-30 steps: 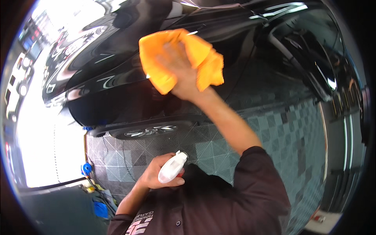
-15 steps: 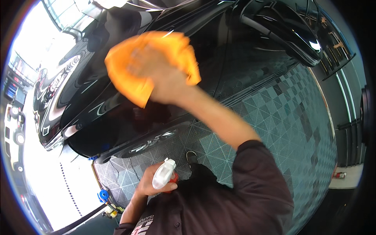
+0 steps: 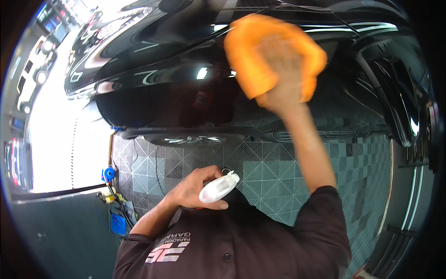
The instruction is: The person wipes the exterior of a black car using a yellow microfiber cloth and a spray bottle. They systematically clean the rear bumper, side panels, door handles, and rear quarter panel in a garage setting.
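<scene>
My right hand (image 3: 283,76) presses an orange cloth (image 3: 247,65) against the glossy black car (image 3: 172,100), near the top of its side panel. The hand and cloth are smeared by motion, and the cloth spreads out around the fingers. Down in front of my chest, my left hand (image 3: 193,187) is wrapped around a spray bottle with a white trigger head (image 3: 218,188). From above, the head hides most of the bottle, with only a sliver of red below it.
A door mirror (image 3: 395,97) juts out at the right. Beneath the car is a wheel (image 3: 195,139) over grey patterned floor tiles (image 3: 274,181). A blue reel-like thing (image 3: 108,175) and a cable lie at the left. Another vehicle (image 3: 35,69) stands far left.
My right hand and the cloth have swept right along the car. The view has turned and shifted too. My left hand still grips the spray bottle, its head now tilted more to the right.
</scene>
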Motion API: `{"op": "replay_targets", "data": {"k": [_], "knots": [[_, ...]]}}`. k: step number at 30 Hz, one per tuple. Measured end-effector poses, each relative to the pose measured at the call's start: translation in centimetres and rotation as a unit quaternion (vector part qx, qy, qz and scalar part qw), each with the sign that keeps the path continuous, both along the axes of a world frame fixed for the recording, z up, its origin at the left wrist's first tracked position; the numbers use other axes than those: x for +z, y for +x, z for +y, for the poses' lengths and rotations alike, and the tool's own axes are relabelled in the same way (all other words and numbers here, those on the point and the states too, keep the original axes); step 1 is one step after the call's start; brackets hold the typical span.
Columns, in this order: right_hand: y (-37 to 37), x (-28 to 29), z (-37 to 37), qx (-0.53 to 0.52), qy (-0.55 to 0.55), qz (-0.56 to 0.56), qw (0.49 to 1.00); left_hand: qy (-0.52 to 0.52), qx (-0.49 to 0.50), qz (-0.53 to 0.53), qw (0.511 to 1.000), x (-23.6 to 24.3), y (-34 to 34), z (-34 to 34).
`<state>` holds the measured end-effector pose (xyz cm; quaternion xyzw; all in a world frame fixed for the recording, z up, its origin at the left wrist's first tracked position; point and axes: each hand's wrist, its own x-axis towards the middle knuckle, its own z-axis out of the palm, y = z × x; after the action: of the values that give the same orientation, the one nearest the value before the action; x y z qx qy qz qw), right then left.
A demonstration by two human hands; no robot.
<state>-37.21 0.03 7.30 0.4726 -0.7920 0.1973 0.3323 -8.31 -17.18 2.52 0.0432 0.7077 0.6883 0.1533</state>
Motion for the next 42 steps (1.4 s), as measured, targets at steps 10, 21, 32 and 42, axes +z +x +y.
{"op": "replay_targets", "data": {"k": [10,21,32,42], "knots": [[-4.8,0.2,2.7,-0.162,0.008,0.119,0.98,-0.022,0.119,0.052,0.991,-1.2,7.0,-10.1],[18.5,-9.6,-39.2,0.255,0.05,-0.108,0.96,0.025,0.209,0.002,0.978,-8.4,19.5,-22.0],[16.2,-8.2,-36.2,0.253,0.101,-0.029,0.962,0.095,0.295,0.036,0.95,-9.2,18.9,-14.8],[-0.1,-9.3,7.1,-0.074,0.038,0.101,0.991,0.217,0.337,0.03,0.916,-14.0,16.2,0.2]]}}
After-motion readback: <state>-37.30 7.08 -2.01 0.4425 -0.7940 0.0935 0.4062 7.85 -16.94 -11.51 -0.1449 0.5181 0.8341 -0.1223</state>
